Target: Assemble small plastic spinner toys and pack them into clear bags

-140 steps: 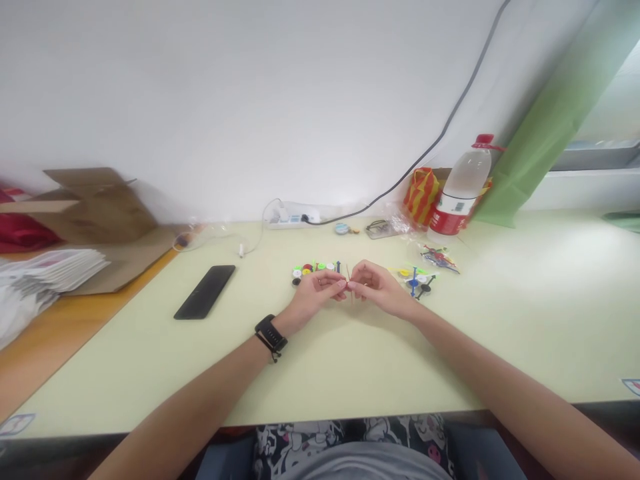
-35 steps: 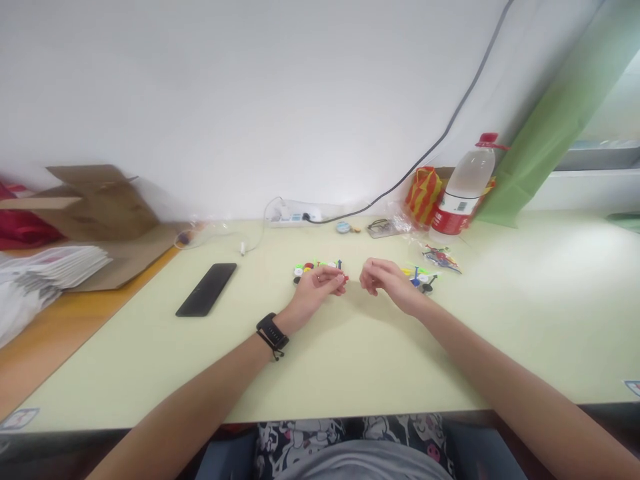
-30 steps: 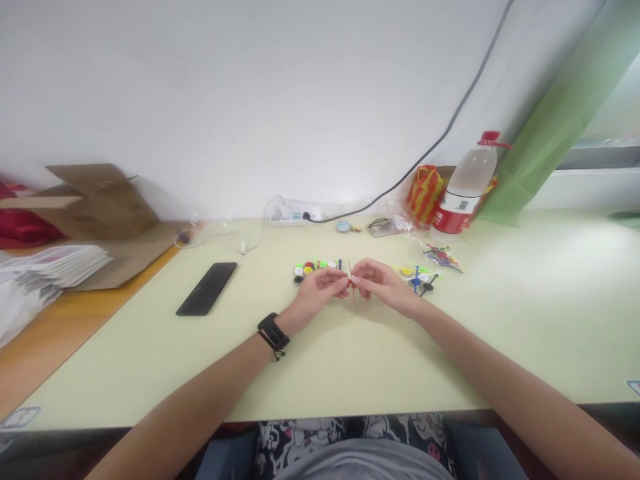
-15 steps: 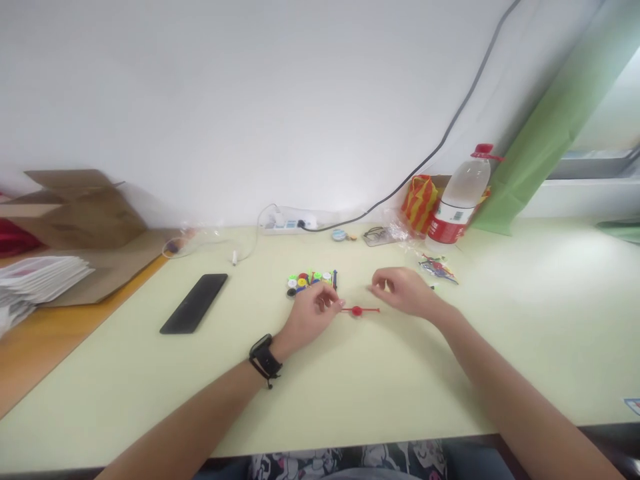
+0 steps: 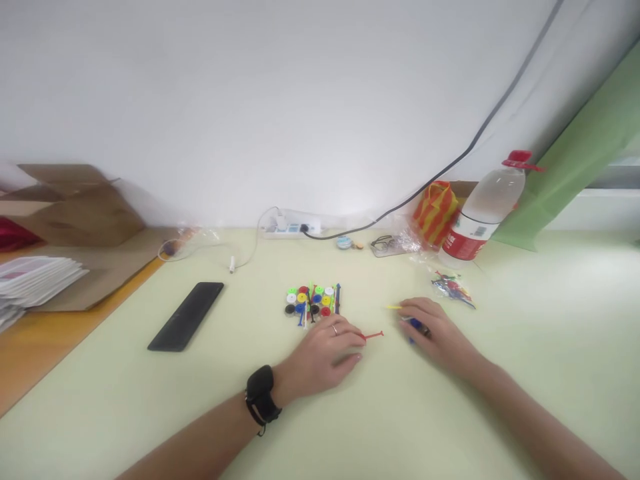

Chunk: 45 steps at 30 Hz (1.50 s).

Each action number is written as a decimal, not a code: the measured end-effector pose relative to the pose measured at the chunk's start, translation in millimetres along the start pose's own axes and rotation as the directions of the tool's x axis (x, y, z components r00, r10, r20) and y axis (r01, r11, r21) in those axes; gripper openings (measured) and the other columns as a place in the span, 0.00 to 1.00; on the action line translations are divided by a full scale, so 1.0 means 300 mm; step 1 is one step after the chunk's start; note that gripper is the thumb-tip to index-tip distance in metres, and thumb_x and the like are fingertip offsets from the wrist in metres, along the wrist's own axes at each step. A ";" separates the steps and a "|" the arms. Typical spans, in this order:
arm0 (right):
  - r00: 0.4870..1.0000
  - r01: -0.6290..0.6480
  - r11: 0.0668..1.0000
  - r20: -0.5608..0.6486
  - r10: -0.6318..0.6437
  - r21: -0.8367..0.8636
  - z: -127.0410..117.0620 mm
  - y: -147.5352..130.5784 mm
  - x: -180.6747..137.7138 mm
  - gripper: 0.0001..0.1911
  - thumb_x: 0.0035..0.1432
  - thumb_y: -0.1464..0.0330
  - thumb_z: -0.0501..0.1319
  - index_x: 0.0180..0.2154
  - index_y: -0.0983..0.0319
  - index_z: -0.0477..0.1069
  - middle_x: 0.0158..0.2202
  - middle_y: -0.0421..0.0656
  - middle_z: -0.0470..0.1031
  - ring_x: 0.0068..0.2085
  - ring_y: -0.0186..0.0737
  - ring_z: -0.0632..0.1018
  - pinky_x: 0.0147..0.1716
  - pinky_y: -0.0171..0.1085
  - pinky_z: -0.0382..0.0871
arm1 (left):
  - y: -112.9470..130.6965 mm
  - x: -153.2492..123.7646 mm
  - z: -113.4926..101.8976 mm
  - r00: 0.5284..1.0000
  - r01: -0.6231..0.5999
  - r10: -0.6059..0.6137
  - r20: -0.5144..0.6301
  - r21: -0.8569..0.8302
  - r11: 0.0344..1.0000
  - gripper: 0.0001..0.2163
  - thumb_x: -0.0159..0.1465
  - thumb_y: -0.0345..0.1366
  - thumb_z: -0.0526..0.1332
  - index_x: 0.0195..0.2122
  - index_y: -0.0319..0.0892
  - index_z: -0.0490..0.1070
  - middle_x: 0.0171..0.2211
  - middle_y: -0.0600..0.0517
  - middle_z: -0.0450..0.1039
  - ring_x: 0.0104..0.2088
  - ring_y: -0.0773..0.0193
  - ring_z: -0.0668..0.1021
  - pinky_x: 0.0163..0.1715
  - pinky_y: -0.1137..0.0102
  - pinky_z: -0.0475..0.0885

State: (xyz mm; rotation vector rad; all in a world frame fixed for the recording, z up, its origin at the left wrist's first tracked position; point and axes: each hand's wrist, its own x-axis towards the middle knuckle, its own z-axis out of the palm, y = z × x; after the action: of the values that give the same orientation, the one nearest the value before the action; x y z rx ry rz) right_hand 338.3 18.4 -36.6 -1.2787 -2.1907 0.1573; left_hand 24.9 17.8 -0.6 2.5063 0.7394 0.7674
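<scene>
My left hand (image 5: 325, 353), a ring on one finger and a black watch on the wrist, is curled over a red plastic stick (image 5: 374, 335). Its fingertips cover the disc on the stick, and the stick's free end points right. My right hand (image 5: 437, 330) is bent around small plastic pieces: a yellow stick (image 5: 393, 307) pokes out left, and a blue piece (image 5: 415, 324) shows between thumb and fingers. The palm hides the rest. Just beyond my left hand lie several coloured discs (image 5: 302, 297) and small sticks (image 5: 338, 299), set close together on the table.
A black phone-like slab (image 5: 186, 317) lies at left, near a cardboard box (image 5: 85, 213) and stacked white papers (image 5: 40, 280). Along the wall are a power strip (image 5: 290, 225), glasses (image 5: 383, 243) and a large water bottle (image 5: 483, 213). A bag of coloured pieces (image 5: 453, 289) lies before the bottle.
My left hand has flattened over the red stick's disc, and the stick now tilts. My right hand has come nearer, with yellow and blue pieces now showing at its fingers. The view has shifted slightly.
</scene>
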 end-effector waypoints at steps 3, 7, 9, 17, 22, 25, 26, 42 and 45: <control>1.000 0.022 0.996 -0.001 -0.022 0.082 0.019 -0.043 0.015 0.10 0.70 0.64 0.58 0.49 0.55 0.74 0.51 0.50 0.79 0.55 0.53 0.78 0.55 0.53 0.73 | 0.013 0.004 -0.013 0.999 0.033 -0.034 -0.014 -0.015 0.999 0.04 0.68 0.31 0.60 0.41 0.44 0.74 0.41 0.49 0.80 0.44 0.58 0.77 0.52 0.60 0.71; 1.000 -0.002 0.983 0.029 -0.003 0.185 0.006 -0.068 0.010 0.13 0.68 0.63 0.60 0.54 0.53 0.72 0.53 0.50 0.78 0.55 0.54 0.78 0.53 0.51 0.76 | 0.025 0.009 -0.029 0.998 0.062 -0.063 -0.016 -0.041 0.997 0.04 0.66 0.30 0.59 0.35 0.43 0.72 0.35 0.48 0.77 0.38 0.59 0.77 0.46 0.62 0.72; 0.999 -0.036 0.982 -0.019 0.041 0.187 -0.002 -0.056 0.004 0.14 0.68 0.63 0.60 0.54 0.53 0.72 0.53 0.50 0.78 0.55 0.55 0.78 0.53 0.52 0.76 | 0.026 0.008 -0.032 0.998 0.055 -0.055 -0.005 -0.065 0.996 0.04 0.63 0.28 0.59 0.36 0.43 0.72 0.34 0.48 0.76 0.36 0.59 0.77 0.42 0.64 0.72; 0.991 -0.131 0.983 0.051 0.126 0.130 0.001 -0.003 0.022 0.19 0.69 0.59 0.58 0.58 0.54 0.71 0.57 0.50 0.76 0.58 0.56 0.76 0.56 0.55 0.73 | 0.009 -0.008 -0.021 0.997 0.034 -0.021 0.070 -0.189 0.981 0.05 0.61 0.29 0.61 0.38 0.43 0.73 0.36 0.48 0.76 0.36 0.60 0.78 0.38 0.68 0.73; 0.989 -0.146 0.976 0.055 0.139 0.159 0.012 -0.014 0.032 0.15 0.70 0.58 0.58 0.51 0.55 0.77 0.52 0.51 0.78 0.54 0.54 0.78 0.55 0.53 0.75 | -0.008 -0.009 -0.008 0.995 0.080 -0.066 0.075 -0.205 0.975 0.04 0.68 0.32 0.59 0.39 0.42 0.74 0.38 0.48 0.76 0.38 0.61 0.79 0.41 0.67 0.73; 0.989 -0.149 0.977 0.040 0.144 0.154 0.014 -0.019 0.032 0.14 0.70 0.59 0.57 0.49 0.56 0.78 0.51 0.51 0.79 0.53 0.54 0.78 0.54 0.54 0.75 | -0.017 -0.011 0.000 0.995 0.080 -0.064 0.081 -0.200 0.977 0.04 0.69 0.34 0.59 0.40 0.43 0.74 0.40 0.47 0.76 0.40 0.60 0.79 0.43 0.66 0.74; 0.989 -0.145 0.977 0.038 0.141 0.157 0.014 -0.023 0.030 0.14 0.71 0.59 0.57 0.48 0.55 0.78 0.51 0.51 0.79 0.53 0.54 0.79 0.53 0.54 0.75 | -0.018 -0.012 0.001 0.994 0.086 -0.070 0.085 -0.203 0.975 0.04 0.70 0.34 0.60 0.40 0.43 0.74 0.40 0.47 0.76 0.40 0.60 0.79 0.43 0.66 0.74; 0.987 -0.159 0.840 0.091 0.131 0.519 0.116 -0.360 0.078 0.10 0.72 0.61 0.54 0.40 0.57 0.70 0.39 0.47 0.75 0.41 0.47 0.76 0.43 0.46 0.73 | 0.028 -0.025 -0.021 0.987 0.127 -0.093 0.128 -0.284 0.951 0.51 0.54 0.53 0.75 0.73 0.45 0.50 0.71 0.37 0.56 0.70 0.41 0.61 0.68 0.48 0.60; 0.978 -0.192 0.808 0.046 0.201 0.556 0.128 -0.393 0.084 0.13 0.72 0.59 0.53 0.37 0.57 0.67 0.37 0.45 0.72 0.38 0.45 0.74 0.38 0.42 0.72 | 0.036 -0.022 -0.024 0.991 0.112 -0.084 0.100 -0.316 0.942 0.50 0.54 0.49 0.76 0.73 0.44 0.51 0.68 0.38 0.62 0.66 0.43 0.68 0.65 0.52 0.66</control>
State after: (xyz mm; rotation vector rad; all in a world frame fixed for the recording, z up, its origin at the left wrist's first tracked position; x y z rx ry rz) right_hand 219.1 -16.3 -12.4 -1.1436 -1.7878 0.8099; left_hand 19.7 7.3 8.1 2.1778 0.6463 0.6808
